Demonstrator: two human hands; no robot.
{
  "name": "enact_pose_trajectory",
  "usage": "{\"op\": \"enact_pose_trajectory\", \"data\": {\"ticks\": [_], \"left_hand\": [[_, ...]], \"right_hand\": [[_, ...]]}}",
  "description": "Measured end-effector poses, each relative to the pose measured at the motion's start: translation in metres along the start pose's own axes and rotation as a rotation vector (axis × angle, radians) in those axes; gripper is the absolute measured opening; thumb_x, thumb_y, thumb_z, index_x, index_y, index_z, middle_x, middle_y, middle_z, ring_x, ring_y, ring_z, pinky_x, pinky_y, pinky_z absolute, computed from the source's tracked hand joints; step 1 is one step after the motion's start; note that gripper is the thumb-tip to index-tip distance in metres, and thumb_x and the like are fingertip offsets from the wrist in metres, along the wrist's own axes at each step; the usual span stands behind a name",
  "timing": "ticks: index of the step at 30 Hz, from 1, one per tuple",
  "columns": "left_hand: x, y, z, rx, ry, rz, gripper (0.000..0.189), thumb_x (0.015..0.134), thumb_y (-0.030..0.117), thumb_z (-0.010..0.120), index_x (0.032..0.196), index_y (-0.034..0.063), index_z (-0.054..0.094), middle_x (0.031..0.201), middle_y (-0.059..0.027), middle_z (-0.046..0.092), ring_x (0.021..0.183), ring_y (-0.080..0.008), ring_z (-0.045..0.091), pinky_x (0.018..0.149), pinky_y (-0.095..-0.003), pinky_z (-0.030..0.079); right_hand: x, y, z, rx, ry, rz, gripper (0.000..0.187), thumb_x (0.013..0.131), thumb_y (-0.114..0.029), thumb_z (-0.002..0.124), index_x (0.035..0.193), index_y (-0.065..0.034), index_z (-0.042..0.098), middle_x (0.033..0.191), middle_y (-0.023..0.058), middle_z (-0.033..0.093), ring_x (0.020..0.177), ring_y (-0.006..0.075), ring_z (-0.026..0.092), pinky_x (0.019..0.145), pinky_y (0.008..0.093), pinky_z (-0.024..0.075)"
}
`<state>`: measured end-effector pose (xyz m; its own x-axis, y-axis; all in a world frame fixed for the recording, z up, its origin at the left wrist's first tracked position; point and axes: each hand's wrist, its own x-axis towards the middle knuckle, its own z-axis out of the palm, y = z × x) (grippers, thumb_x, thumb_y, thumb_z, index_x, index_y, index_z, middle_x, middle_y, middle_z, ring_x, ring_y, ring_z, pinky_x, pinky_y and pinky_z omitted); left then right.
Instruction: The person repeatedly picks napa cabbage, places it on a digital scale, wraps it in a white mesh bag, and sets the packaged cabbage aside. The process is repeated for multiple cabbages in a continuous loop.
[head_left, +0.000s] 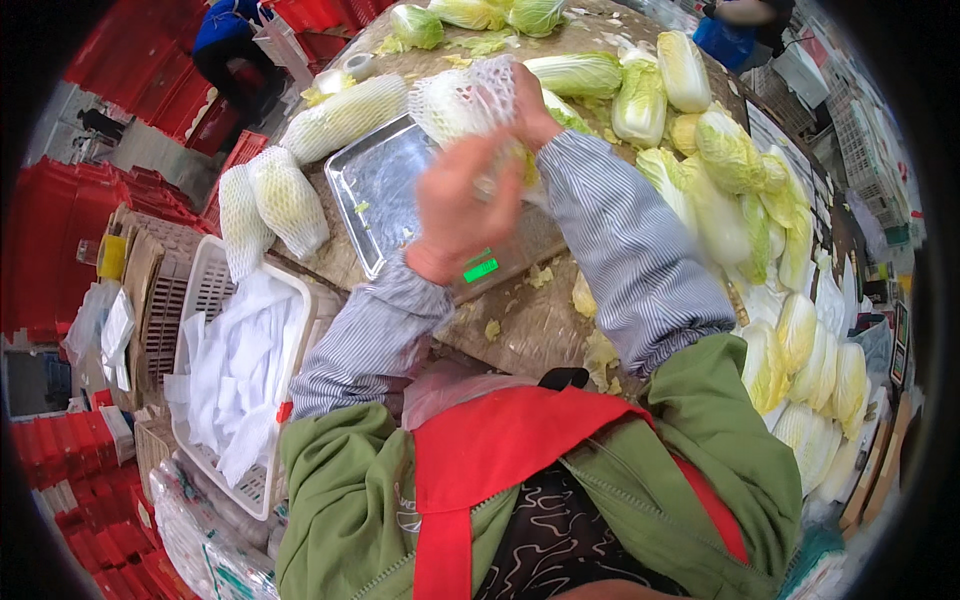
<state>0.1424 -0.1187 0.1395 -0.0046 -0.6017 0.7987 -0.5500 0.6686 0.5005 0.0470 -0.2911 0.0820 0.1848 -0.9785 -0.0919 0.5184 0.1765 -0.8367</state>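
A napa cabbage in a white foam net sleeve (446, 112) lies over the far edge of a steel tray (386, 191) on a digital scale. My right hand (531, 109) grips the bunched end of this sleeve. My left hand (469, 199), blurred by motion, is above the tray's right side with fingers bent; whether it holds anything cannot be made out. Below it glows the scale's green display (481, 270). Left of the tray rest more netted cabbages, one lengthwise (345, 116) and two side by side (289, 202).
Bare napa cabbages (724, 150) pile along the table's right side, with more (799, 352) lower right. A white plastic basket (300, 315) of foam net sleeves (240, 367) stands at left. Leaf scraps litter the wooden tabletop (517, 337). Red crates (135, 67) and a person in blue (229, 30) are beyond.
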Motion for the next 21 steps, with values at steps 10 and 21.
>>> {"op": "enact_pose_trajectory", "data": {"ticks": [10, 21], "left_hand": [[0.049, -0.172, 0.041, -0.004, -0.249, -0.81, 0.075, 0.08, 0.047, 0.07, 0.126, -0.009, 0.052, 0.118, -0.0255, 0.062, 0.105, -0.0315, 0.063, 0.091, -0.036, 0.047], [0.024, -0.165, 0.037, 0.165, -0.024, -0.823, 0.089, 0.083, 0.054, 0.065, 0.137, -0.0102, 0.037, 0.138, -0.0263, 0.044, 0.12, -0.0347, 0.053, 0.1, -0.0395, 0.043]], "right_hand": [[-0.079, -0.049, -0.016, -1.41, -0.36, -0.262, 0.036, 0.081, -0.029, 0.073, 0.103, -0.0004, 0.069, 0.09, 0.0121, 0.069, 0.078, 0.0189, 0.065, 0.069, 0.0367, 0.0535], [-0.074, -0.076, -0.07, -0.952, -0.113, -0.015, 0.047, 0.096, -0.036, 0.057, 0.129, -0.0033, 0.057, 0.122, 0.0149, 0.062, 0.112, 0.0181, 0.058, 0.09, 0.0335, 0.0483]]}}
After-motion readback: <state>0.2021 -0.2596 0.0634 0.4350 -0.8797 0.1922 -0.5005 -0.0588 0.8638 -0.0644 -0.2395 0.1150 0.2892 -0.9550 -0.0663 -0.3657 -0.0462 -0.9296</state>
